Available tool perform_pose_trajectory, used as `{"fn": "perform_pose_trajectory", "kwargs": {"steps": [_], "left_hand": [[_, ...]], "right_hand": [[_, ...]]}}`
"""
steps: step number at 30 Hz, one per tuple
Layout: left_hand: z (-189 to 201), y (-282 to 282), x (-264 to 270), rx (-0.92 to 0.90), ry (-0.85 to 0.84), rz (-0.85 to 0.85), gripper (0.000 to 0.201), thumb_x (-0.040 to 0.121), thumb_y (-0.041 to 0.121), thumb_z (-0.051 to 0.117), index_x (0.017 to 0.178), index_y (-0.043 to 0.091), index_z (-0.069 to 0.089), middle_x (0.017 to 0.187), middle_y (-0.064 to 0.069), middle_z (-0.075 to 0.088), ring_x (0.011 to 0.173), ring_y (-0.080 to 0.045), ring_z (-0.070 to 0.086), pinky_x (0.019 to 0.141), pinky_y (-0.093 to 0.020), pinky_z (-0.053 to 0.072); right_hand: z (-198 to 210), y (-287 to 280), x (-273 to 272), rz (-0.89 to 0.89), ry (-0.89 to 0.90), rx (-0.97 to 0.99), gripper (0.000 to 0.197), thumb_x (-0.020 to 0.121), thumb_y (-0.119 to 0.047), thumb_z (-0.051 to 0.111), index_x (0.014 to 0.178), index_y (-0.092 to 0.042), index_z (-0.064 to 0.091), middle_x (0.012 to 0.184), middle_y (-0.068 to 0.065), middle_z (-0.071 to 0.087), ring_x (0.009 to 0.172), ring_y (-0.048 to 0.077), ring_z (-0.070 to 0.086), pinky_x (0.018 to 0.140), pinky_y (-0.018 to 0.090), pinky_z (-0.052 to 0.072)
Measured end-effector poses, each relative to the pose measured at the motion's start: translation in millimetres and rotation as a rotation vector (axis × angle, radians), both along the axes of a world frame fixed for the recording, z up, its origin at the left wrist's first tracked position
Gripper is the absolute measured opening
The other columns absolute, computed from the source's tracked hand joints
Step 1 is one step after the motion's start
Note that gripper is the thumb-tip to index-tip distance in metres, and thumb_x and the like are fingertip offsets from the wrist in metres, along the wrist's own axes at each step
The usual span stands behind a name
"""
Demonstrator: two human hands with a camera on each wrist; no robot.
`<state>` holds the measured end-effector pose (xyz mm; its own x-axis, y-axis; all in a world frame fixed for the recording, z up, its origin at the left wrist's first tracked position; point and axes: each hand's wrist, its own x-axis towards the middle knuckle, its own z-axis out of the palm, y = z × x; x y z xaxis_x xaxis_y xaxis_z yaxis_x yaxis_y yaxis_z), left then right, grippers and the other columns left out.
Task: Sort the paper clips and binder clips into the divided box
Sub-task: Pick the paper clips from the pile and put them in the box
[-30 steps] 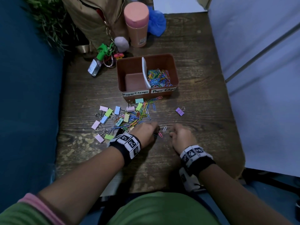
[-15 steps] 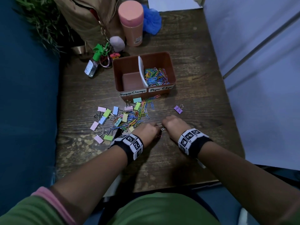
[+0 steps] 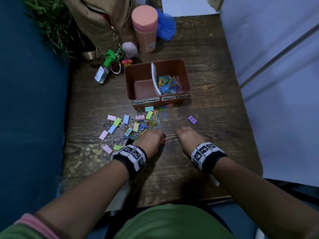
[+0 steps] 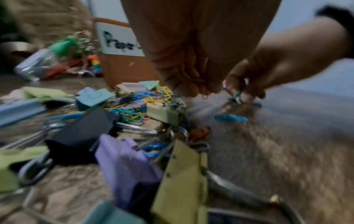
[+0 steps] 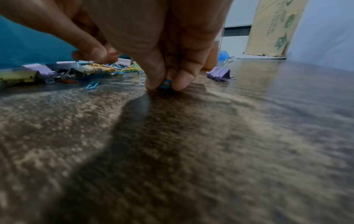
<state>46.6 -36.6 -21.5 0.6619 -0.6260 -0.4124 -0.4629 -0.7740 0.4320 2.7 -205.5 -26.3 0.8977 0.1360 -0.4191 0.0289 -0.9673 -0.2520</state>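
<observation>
Head view shows the brown wooden tabletop (image 3: 198, 49) first, then the divided box (image 3: 156, 63) on it. The box's right part holds a heap of paper clips (image 3: 170, 83); its left part looks bare.

In front of the box lies a mixed pile of binder clips (image 3: 119, 121) and more paper clips. One purple binder clip (image 3: 192, 119) sits apart to the right.

The left hand (image 3: 151, 140) hangs at the pile's edge with curled fingers; I cannot tell if it holds anything. The right hand (image 5: 153, 37) has its fingers (image 5: 182, 81) pinched on a small blue paper clip (image 5: 165, 84) right at the tabletop.

Paper clips are probably very light, thin and slippery, and they lie flat, so nip one by its edge with the fingertips. They may hook together. Binder clips look bigger and stiffer; the fat colored body or the wire loops are likely good places to hold.
</observation>
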Motion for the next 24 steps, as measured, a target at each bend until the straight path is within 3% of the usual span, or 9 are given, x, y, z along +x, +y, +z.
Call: {"fn": "perform_pose_trajectory", "kwargs": {"steps": [3, 7, 11, 15, 19, 21, 24], "left_hand": [[3, 9, 5, -0.005, 0.023, 0.048, 0.010, 0.092, 0.019, 0.052, 0.096, 0.013, 0.059, 0.100, -0.011, 0.067, 0.089, -0.029, 0.062, 0.080, -0.039, 0.052], [-1, 1, -4, 0.082, -0.001, -0.130, 0.017, 0.091, 0.018, 0.055, 0.104, 0.008, 0.060, 0.110, -0.011, 0.060, 0.098, -0.031, 0.060, 0.081, -0.037, 0.047], [-2, -7, -8, 0.153, -0.074, -0.296, 0.023, 0.093, 0.009, 0.047, 0.115, 0.003, 0.053, 0.116, -0.012, 0.055, 0.101, -0.031, 0.059, 0.081, -0.041, 0.050], [2, -11, -7, 0.189, -0.056, -0.323, 0.028, 0.090, 0.005, 0.050, 0.118, 0.004, 0.050, 0.114, -0.014, 0.058, 0.101, -0.031, 0.061, 0.083, -0.042, 0.053], [4, -17, -2, 0.204, 0.012, -0.226, 0.021, 0.090, 0.008, 0.052, 0.111, 0.006, 0.052, 0.108, -0.017, 0.063, 0.097, -0.034, 0.062, 0.075, -0.039, 0.049], [4, -19, -1, 0.201, 0.049, -0.187, 0.017, 0.089, 0.006, 0.052, 0.106, 0.007, 0.054, 0.104, -0.017, 0.064, 0.094, -0.034, 0.062, 0.072, -0.038, 0.048], [7, -21, -1, 0.195, 0.087, -0.131, 0.018, 0.088, 0.007, 0.054, 0.107, 0.008, 0.054, 0.103, -0.015, 0.064, 0.093, -0.032, 0.063, 0.071, -0.036, 0.049]], "right_hand": [[-4, -2, 1, -0.019, -0.010, 0.009, 0.035, 0.078, 0.012, 0.047, 0.109, -0.002, 0.053, 0.118, 0.017, 0.054, 0.113, 0.031, 0.046, 0.093, 0.035, 0.038], [-9, -3, 1, -0.027, -0.017, 0.012, 0.034, 0.077, 0.011, 0.049, 0.108, -0.004, 0.053, 0.115, 0.016, 0.054, 0.112, 0.031, 0.047, 0.092, 0.035, 0.040], [-11, -6, 1, -0.030, -0.038, 0.053, 0.027, 0.075, 0.011, 0.052, 0.099, -0.003, 0.056, 0.106, 0.018, 0.057, 0.106, 0.033, 0.050, 0.086, 0.038, 0.043], [20, -15, 26, -0.215, -0.294, 0.233, 0.004, 0.081, 0.000, 0.058, 0.085, -0.002, 0.058, 0.091, 0.018, 0.059, 0.089, 0.032, 0.055, 0.078, 0.035, 0.043], [69, -26, 93, -0.339, -0.566, 0.312, 0.008, 0.081, -0.006, 0.059, 0.088, -0.004, 0.061, 0.093, 0.018, 0.062, 0.089, 0.033, 0.056, 0.079, 0.036, 0.042], [83, -27, 124, -0.349, -0.545, 0.261, 0.011, 0.083, -0.009, 0.060, 0.093, -0.005, 0.061, 0.100, 0.017, 0.062, 0.095, 0.033, 0.056, 0.081, 0.037, 0.042], [85, -22, 150, -0.304, -0.339, 0.108, 0.015, 0.085, -0.015, 0.063, 0.098, -0.008, 0.061, 0.107, 0.014, 0.061, 0.101, 0.031, 0.057, 0.085, 0.038, 0.047]]}}
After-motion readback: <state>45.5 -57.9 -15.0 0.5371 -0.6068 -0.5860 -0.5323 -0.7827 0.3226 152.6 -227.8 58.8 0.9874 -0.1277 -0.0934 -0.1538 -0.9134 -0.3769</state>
